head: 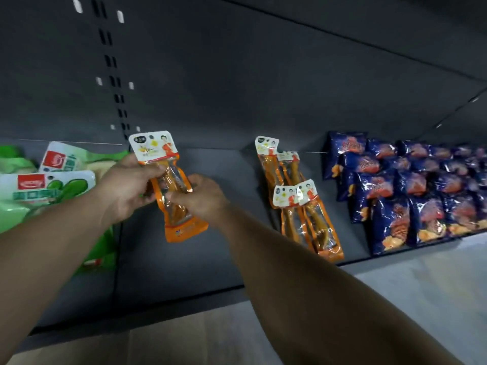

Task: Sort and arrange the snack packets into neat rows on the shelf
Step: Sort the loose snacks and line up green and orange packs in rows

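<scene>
Starting at the far left of my view, I see the green packets [39, 185] heaped on the dark shelf [210, 259], their white header cards carrying red logos, and my left forearm crosses in front of the lower part of that pile. Just right of them, a seam in the shelf runs front to back, and behind it the slotted upright [116, 83] climbs the grey back panel. In the middle I hold one orange packet [168, 185] above the shelf, tilted with its white header card towards the back and its orange foot towards me. My left hand [126, 188] grips the packet's upper half from the left, fingers curled round its edge, and my right hand [203, 198] pinches the lower half from the right, so both hands are closed on the same packet and touch it from opposite sides. Further right, well apart from my hands, four more orange packets [297, 196] lie flat in two pairs, one pair behind the other, slightly overlapping. At the far right, the blue packets [411, 191] sit in tight overlapping rows that reach the shelf's front edge, beside the pale floor [421, 285].
</scene>
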`<action>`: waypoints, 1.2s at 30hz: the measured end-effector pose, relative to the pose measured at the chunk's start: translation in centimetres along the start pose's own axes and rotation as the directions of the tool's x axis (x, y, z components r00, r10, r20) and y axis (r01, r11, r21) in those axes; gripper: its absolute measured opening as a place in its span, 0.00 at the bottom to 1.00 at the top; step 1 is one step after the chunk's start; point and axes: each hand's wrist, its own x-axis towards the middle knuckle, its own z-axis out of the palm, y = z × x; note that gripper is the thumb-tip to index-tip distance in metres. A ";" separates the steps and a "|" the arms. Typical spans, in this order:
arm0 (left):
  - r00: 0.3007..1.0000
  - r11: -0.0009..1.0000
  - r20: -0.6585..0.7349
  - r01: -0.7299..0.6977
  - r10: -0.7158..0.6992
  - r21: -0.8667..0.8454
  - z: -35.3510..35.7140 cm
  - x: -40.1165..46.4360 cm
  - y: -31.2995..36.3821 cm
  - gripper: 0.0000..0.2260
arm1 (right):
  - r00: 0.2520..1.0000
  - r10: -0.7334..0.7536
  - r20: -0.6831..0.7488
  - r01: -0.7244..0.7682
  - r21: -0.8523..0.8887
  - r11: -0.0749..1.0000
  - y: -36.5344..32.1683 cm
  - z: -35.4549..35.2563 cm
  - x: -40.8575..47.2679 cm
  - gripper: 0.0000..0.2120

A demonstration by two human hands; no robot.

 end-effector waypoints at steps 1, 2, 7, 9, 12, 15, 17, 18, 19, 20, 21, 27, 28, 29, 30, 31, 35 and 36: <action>1.000 1.000 0.001 0.005 -0.005 0.001 0.7 0.1 -0.2 0.08 | 1.000 -0.011 -0.029 0.010 -0.005 1.000 0.4 -0.5 0.1 0.15; 1.000 1.000 0.007 0.011 -0.011 -0.004 1.3 0.1 -0.4 0.08 | 0.998 -0.014 -0.054 0.013 -0.008 1.000 0.9 -0.9 0.2 0.15; 0.994 0.997 0.101 0.033 -0.040 0.070 4.6 0.4 -1.4 0.15 | 0.976 0.044 -0.212 -0.044 0.007 0.999 3.7 -3.4 1.6 0.13; 0.994 0.993 0.092 0.045 -0.055 0.108 5.5 0.5 -2.2 0.24 | 0.960 0.079 -0.268 -0.084 -0.006 0.996 4.7 -4.8 2.6 0.13; 0.997 0.990 0.048 0.053 -0.059 0.130 5.8 0.6 -3.4 0.27 | 0.938 0.100 -0.332 -0.110 -0.012 0.994 5.2 -7.2 4.2 0.13; 0.998 0.988 -0.002 0.066 -0.066 0.138 5.4 0.0 -3.9 0.26 | 0.914 0.133 -0.384 -0.120 0.058 0.991 4.2 -8.6 5.5 0.15; 0.998 0.984 -0.015 0.070 -0.069 0.165 5.0 -0.9 -4.2 0.24 | 0.902 0.178 -0.393 -0.159 0.081 0.984 3.7 -8.8 6.2 0.17; 0.998 0.981 -0.015 0.066 -0.065 0.180 4.8 -1.4 -4.3 0.24 | 0.899 0.200 -0.390 -0.185 0.077 0.980 3.8 -8.6 6.4 0.17; 0.998 0.979 -0.011 0.065 -0.064 0.195 4.6 -1.8 -4.4 0.24 | 0.895 0.224 -0.385 -0.215 0.067 0.974 4.1 -8.4 6.6 0.18; 0.998 0.976 -0.005 0.067 -0.068 0.209 4.5 -2.2 -4.5 0.24 | 0.890 0.252 -0.379 -0.251 0.051 0.967 4.5 -8.1 6.8 0.19; 0.997 0.973 0.002 0.069 -0.071 0.220 4.4 -2.5 -4.7 0.24 | 0.883 0.281 -0.375 -0.289 0.034 0.957 4.8 -7.7 6.8 0.21; 0.995 0.967 0.028 0.088 -0.097 0.239 4.5 -3.1 -5.6 0.25 | 0.870 0.271 -0.412 -0.354 -0.139 0.925 5.4 -7.0 6.7 0.23; 0.995 0.967 0.032 0.085 -0.095 0.240 4.6 -3.1 -5.6 0.25 | 0.869 0.246 -0.429 -0.350 -0.183 0.919 5.5 -7.1 6.5 0.23; 0.995 0.967 0.038 0.081 -0.093 0.242 4.7 -3.0 -5.8 0.25 | 0.870 0.206 -0.448 -0.337 -0.237 0.911 5.6 -7.1 6.2 0.23; 0.995 0.966 0.042 0.079 -0.092 0.246 4.8 -2.9 -5.8 0.25 | 0.873 0.149 -0.465 -0.315 -0.303 0.899 5.6 -7.1 6.0 0.22; 0.995 0.965 0.045 0.080 -0.094 0.249 4.8 -2.8 -6.0 0.25 | 0.878 0.084 -0.471 -0.289 -0.382 0.878 5.7 -7.0 5.7 0.21; 0.994 0.961 0.041 0.092 -0.106 0.259 4.5 -2.2 -6.4 0.25 | 0.931 -0.069 -0.357 -0.210 -0.682 0.701 5.8 -6.4 5.1 0.20; 0.994 0.963 0.037 0.092 -0.105 0.254 4.5 -2.2 -6.4 0.24 | 0.940 -0.072 -0.333 -0.204 -0.718 0.666 5.9 -6.3 5.1 0.20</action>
